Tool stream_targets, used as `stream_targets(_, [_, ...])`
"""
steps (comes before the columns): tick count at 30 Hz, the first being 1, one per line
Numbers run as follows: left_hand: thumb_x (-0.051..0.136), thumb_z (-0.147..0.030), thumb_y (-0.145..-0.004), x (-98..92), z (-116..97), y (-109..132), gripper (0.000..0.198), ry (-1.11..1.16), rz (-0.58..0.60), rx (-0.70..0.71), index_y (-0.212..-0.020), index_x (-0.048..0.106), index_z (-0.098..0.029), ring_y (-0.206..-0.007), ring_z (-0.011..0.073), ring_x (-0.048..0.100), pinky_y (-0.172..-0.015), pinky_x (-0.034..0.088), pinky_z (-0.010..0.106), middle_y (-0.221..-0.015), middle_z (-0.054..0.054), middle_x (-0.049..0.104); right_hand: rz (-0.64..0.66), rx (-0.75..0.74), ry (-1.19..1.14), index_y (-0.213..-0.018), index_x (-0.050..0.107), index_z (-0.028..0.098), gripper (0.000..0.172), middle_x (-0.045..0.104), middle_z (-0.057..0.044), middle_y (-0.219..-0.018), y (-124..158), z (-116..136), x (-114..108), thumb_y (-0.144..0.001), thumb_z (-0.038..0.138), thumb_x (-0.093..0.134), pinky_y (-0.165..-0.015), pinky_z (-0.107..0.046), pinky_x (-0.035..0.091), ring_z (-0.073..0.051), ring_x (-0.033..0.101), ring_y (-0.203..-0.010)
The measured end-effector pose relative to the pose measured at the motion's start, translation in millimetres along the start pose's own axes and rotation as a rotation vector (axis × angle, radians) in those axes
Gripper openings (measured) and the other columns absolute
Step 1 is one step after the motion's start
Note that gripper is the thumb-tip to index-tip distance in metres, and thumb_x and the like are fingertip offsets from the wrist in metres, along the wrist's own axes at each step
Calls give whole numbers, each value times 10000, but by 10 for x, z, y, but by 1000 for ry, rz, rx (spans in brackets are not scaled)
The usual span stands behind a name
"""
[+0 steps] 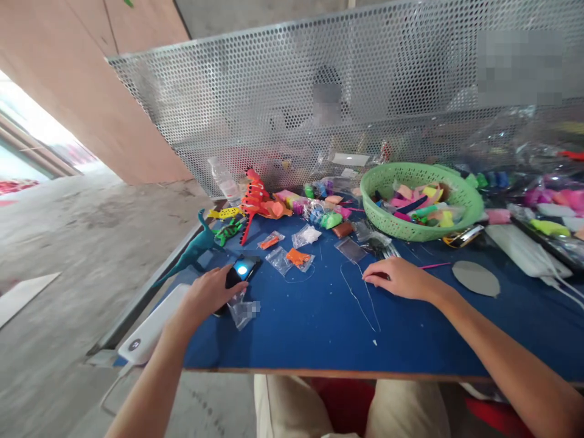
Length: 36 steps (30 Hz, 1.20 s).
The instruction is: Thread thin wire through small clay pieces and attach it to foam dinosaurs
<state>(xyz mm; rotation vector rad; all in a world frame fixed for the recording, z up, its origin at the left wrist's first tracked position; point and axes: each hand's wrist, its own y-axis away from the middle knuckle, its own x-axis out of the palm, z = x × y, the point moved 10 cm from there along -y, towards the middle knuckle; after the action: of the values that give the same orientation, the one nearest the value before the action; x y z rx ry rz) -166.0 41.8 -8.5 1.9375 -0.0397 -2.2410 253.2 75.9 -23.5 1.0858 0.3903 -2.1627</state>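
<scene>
My left hand (210,293) is closed around the near edge of a black phone (235,272), whose screen shows a bright bluish-white spot. Just below those fingers lies a small clear plastic bag (241,311). On the blue tabletop, my right hand (392,277) rests with its thumb and fingertips pinched together. A thin white thread (375,313) forms a long loop on the table and runs up to these fingertips. Close by are a clear packet (350,250) and a fork (389,246). Small bags with orange pieces (298,258) lie between my hands.
Toy dinosaurs, one teal (196,249) and one orange-red (260,201), stand at the left. A green basket (422,228) holds colourful clay pieces. White power banks (152,328) lie at both sides; a grey disc (477,278) sits right. A perforated metal panel (274,85) borders the back.
</scene>
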Motion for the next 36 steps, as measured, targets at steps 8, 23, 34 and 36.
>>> stream_targets(8, [392,-619,-931,-122,-124,267,705,2,-181,-235,-1470,473,-171,-1169,390,617,-881,516,471,-1272,180,657,14,-79,27,-1024,737,278,334,768,-16,-1059,-40,76,116,-1004,476,469,-823,-335,479,-221,696,-921])
stream_targets(23, [477,-637,-940,-877,-1443,292,642,178,-343,120,-1426,506,-220,-1259,340,574,-1007,473,446,-1417,150,584,50,11,-47,-1025,748,247,382,767,-51,-912,-46,5,126,-971,514,480,-723,-330,488,-215,674,-757])
stream_targets(34, [514,-446,-987,-1021,-2834,59,316,399,-408,629,-1152,693,-244,-944,236,713,-755,510,331,-1055,62,752,19,-28,-3,-1016,751,244,351,766,-43,-944,-28,54,121,-973,486,500,-740,-308,468,-204,669,-789])
stream_targets(36, [511,-413,-993,-894,-2714,125,274,487,-413,669,-1104,701,-250,-940,190,711,-726,504,281,-1047,29,758,34,-36,-7,-1042,747,248,354,761,-51,-1002,-18,72,125,-966,502,512,-780,-313,475,-213,673,-847])
